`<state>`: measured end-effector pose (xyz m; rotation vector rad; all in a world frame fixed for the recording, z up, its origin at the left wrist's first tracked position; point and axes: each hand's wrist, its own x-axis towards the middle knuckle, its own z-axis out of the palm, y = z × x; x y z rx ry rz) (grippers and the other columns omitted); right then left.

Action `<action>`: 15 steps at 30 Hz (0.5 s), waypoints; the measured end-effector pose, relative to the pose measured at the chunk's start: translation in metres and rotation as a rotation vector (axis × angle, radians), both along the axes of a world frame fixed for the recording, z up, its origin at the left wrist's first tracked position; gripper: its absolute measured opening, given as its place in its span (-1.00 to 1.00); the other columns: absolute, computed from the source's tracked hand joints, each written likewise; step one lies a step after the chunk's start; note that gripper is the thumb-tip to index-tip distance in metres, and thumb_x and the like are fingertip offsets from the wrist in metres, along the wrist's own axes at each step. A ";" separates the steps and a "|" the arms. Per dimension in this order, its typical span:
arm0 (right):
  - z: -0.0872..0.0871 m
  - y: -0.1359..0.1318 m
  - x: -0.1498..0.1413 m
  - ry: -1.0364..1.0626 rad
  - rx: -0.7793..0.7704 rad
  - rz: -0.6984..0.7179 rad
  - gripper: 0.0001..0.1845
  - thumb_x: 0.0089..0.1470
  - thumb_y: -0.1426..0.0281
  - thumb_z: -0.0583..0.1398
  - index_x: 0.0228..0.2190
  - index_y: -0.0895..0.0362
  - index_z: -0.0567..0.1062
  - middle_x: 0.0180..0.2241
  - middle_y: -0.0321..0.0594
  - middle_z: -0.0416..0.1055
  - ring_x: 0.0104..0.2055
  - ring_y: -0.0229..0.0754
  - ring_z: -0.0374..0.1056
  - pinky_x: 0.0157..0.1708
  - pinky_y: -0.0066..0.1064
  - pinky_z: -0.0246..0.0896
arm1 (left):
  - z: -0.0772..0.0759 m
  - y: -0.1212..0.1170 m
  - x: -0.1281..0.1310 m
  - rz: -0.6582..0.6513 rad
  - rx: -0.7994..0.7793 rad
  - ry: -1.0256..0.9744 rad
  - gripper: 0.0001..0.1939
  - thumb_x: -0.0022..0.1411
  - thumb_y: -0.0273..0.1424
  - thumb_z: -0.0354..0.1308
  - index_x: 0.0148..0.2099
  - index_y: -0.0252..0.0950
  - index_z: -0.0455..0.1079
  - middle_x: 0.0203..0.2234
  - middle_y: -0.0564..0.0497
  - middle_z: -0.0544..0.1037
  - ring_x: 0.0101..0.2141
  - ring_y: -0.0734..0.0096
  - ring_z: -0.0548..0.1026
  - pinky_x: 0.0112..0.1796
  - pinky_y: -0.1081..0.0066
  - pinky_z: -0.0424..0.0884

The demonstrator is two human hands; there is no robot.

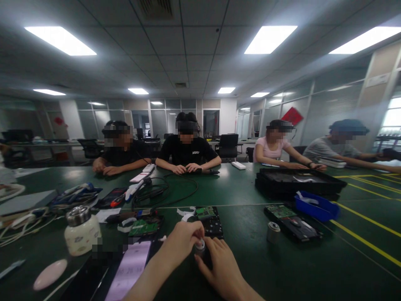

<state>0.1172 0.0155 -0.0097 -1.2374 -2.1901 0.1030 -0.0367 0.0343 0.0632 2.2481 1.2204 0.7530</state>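
Observation:
A small grey metal cylinder [200,247] stands upright on the green table, between my two hands. My left hand [187,234] reaches over from the left, its thumb and fingertips pinched at the cylinder's top. What those fingertips hold there is too small to make out. My right hand [222,260] is curled round the cylinder's right side, thumb in front and fingers behind. Just beyond my hands lies a black device with a green circuit board [206,212]. A similar metal cylinder [273,232] stands off to the right.
On the left are a white jar [82,234], a phone with a lit screen [131,267], a pink oval object [50,274] and another circuit board [144,228]. A blue tray [318,207] and black bin [302,184] stand right. Several people sit opposite.

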 end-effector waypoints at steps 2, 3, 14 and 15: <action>0.000 0.000 0.000 0.000 -0.004 0.002 -0.75 0.07 0.37 0.12 -0.16 0.10 0.35 -0.23 -0.22 0.41 -0.22 -0.10 0.29 -0.19 -0.29 0.10 | 0.002 0.001 -0.002 -0.006 -0.004 -0.003 -0.74 -0.05 -0.64 -0.06 -0.41 -0.26 0.39 -0.49 0.09 0.53 -0.40 0.46 0.49 -0.33 0.54 0.31; 0.000 -0.001 0.000 0.002 -0.007 0.001 -0.75 0.07 0.36 0.12 -0.16 0.09 0.34 -0.23 -0.22 0.41 -0.22 -0.10 0.29 -0.19 -0.30 0.10 | 0.004 0.001 -0.003 -0.007 0.002 -0.009 -0.74 -0.05 -0.64 -0.06 -0.41 -0.26 0.39 -0.50 0.09 0.53 -0.40 0.47 0.49 -0.33 0.54 0.32; 0.003 -0.002 0.000 0.003 -0.013 0.010 -0.78 0.08 0.36 0.11 -0.18 0.10 0.34 -0.25 -0.21 0.39 -0.23 -0.10 0.28 -0.20 -0.31 0.11 | 0.006 -0.001 -0.001 -0.018 -0.042 -0.027 -0.76 -0.05 -0.63 -0.02 -0.41 -0.26 0.41 -0.49 0.09 0.55 -0.40 0.47 0.51 -0.32 0.55 0.35; 0.003 -0.002 0.001 0.002 -0.012 0.014 -0.79 0.08 0.36 0.12 -0.19 0.10 0.34 -0.25 -0.22 0.40 -0.23 -0.10 0.28 -0.21 -0.31 0.11 | 0.005 -0.001 0.000 -0.024 -0.040 -0.031 -0.75 -0.05 -0.63 -0.02 -0.41 -0.26 0.42 -0.49 0.09 0.55 -0.39 0.47 0.51 -0.32 0.55 0.35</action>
